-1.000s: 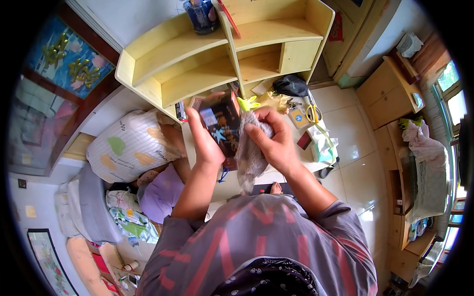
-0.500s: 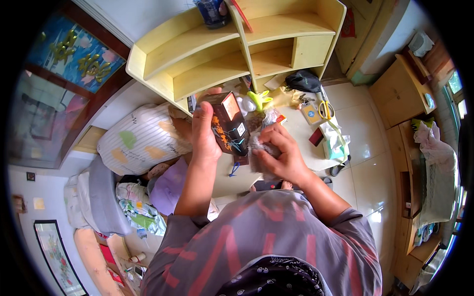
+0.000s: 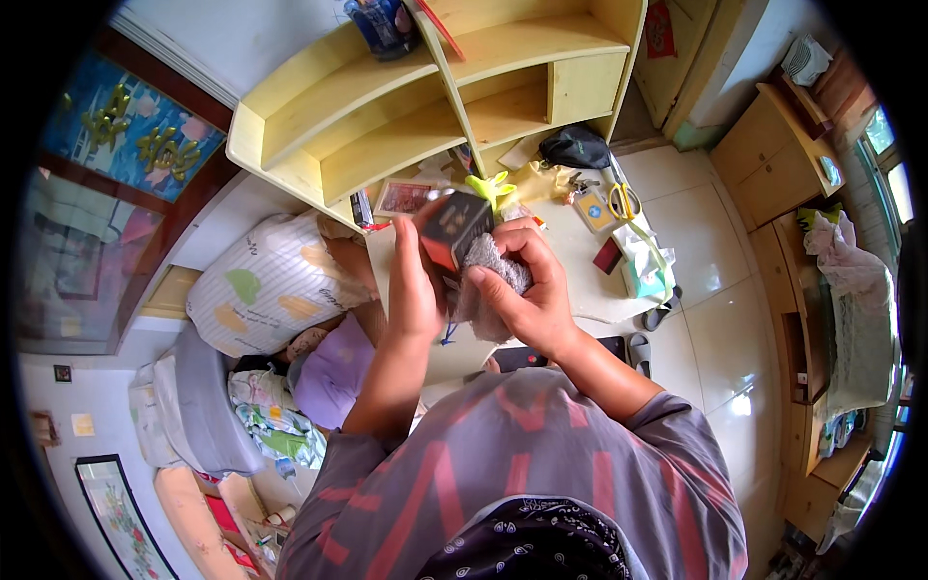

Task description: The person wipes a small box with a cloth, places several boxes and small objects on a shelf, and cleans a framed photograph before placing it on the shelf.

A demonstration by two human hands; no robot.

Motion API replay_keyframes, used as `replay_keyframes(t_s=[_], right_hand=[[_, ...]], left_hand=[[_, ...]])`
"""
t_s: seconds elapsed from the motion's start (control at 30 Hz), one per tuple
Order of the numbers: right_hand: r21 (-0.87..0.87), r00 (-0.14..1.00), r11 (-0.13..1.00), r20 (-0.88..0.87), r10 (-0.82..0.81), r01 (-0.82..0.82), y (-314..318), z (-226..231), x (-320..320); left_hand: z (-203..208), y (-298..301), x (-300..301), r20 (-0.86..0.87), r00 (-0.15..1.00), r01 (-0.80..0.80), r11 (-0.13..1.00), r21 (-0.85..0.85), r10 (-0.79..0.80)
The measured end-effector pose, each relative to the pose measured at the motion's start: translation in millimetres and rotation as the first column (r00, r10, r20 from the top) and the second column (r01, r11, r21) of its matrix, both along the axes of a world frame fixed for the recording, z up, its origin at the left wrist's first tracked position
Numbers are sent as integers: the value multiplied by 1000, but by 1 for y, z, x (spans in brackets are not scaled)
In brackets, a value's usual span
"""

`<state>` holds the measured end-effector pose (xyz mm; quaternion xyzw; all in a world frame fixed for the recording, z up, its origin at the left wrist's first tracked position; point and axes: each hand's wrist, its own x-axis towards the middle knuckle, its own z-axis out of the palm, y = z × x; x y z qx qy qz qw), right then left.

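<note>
My left hand grips a dark box with a reddish-orange panel, tilted above the table. Its thumb lies along the box's left side; the other fingers are hidden behind it. A crumpled grey cloth is bunched in the closed fingers of my right hand, pressed against the box's near right side. Part of the cloth hangs below the hand. A blue cord shows beneath the box.
The pale table carries yellow scissors, a tissue pack, a yellow card-like box and a black pouch. Behind rises a wooden shelf. A striped pillow-like bundle lies on the left.
The box has been turned in my left hand, so a different face shows. My right hand has brought the cloth up against it. The view has shifted slightly.
</note>
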<state>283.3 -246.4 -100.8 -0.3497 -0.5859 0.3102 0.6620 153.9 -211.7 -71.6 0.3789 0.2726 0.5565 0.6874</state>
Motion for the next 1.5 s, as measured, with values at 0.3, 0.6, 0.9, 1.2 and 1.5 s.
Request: replay_keyframes(t_s=[0.3, 0.6, 0.9, 1.2, 1.5], right_hand=[[175, 966, 977, 201, -160, 126, 17, 28, -1], [88, 978, 996, 205, -47, 29, 4, 6, -1], [-96, 951, 982, 250, 182, -163, -10, -33, 12], [-355, 906, 858, -341, 250, -370, -2, -13, 8], [-47, 1000, 999, -4, 6, -6, 14, 31, 13]], left_hand=[[2, -6, 4, -154, 981, -115, 993, 28, 118], [-7, 2, -6, -138, 984, -123, 992, -37, 116], [-10, 27, -24, 35, 998, -46, 990, -135, 51], [-22, 15, -14, -139, 983, -118, 992, 38, 122], [-20, 6, -14, -191, 982, 15, 995, 103, 5]])
